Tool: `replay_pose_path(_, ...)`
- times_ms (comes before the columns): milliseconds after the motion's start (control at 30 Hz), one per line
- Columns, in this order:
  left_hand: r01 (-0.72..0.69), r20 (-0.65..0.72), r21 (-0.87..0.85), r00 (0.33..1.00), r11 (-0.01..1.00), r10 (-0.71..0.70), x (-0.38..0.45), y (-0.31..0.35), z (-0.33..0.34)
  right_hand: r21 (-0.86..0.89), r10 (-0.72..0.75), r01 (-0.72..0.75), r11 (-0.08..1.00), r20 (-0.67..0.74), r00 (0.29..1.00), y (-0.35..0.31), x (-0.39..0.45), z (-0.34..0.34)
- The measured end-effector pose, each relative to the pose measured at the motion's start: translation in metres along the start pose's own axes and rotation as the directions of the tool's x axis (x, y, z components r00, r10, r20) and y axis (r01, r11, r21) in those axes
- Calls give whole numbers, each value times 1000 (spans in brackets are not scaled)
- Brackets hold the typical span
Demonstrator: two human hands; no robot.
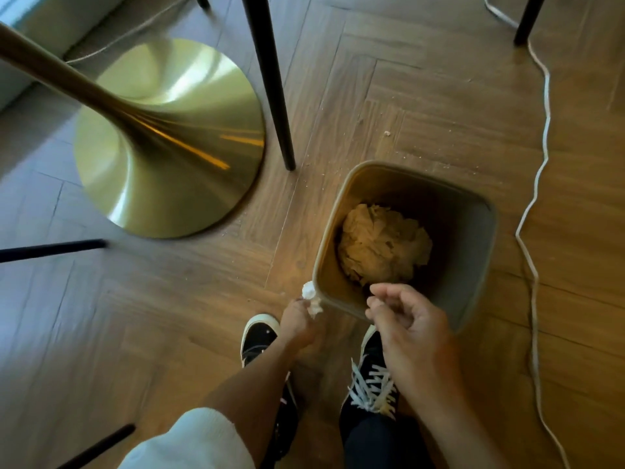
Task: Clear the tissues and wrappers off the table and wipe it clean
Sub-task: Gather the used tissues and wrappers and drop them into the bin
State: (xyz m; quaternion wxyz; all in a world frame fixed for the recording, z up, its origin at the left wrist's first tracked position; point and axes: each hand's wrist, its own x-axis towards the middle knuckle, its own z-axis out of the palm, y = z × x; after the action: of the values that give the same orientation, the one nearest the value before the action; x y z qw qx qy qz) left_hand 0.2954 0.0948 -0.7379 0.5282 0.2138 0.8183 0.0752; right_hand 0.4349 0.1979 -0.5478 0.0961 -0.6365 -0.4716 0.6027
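I look down at the floor. A tan waste bin (473, 238) stands there with crumpled tissues (384, 247) lying inside it. My left hand (299, 321) pinches a small white crumpled tissue (311, 298) just outside the bin's near left rim. Over the bin's near edge hovers my right hand (411, 321), its fingers loosely curled, with nothing visible in them. The table top is out of view.
The table's gold round base (169, 170) sits to the left of the bin. Black chair legs (270, 82) stand beside it and at the far right. A white cable (537, 184) snakes along the floor at right. Crumbs dot the wood floor (389, 133). My two black shoes (372, 377) stand below the bin.
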Motion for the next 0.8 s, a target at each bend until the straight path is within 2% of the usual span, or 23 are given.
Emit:
replay_pose_path(133, 166, -103, -274, 974, 947, -200, -57, 21, -36, -125, 36, -29, 992, 49, 998, -3, -8, -1)
replay_pose_path(233, 135, -132, -476, 966, 869, -222, -107, 42, -65, -298, 98, -58, 953, 123, 988, -4, -11, -5)
replay_pose_path(333, 64, -155, -578, 970, 814, -186, -147, 63, -83, -356, 127, -49, 933, 200, 972, -11, -16, -7)
replay_pose_path(433, 26, -152, -623, 977, 782, -153, -179, 93, -97, -318, 145, -74, 945, 207, 968, -25, -25, -10)
replay_pose_path(533, 17, -103, -591, 990, 807, -96, -203, 123, -104, -142, 195, -166, 976, 225, 955, -52, -44, -19)
replay_pose_path(633, 6, -27, -559, 999, 829, -25, -229, 153, -115, -18, 162, -163, 987, 253, 954, -82, -68, -31)
replay_pose_path(800, 44, 150, -595, 987, 802, 57, -266, 183, -134, -8, 181, -181, 983, 81, 980, -113, -86, -51)
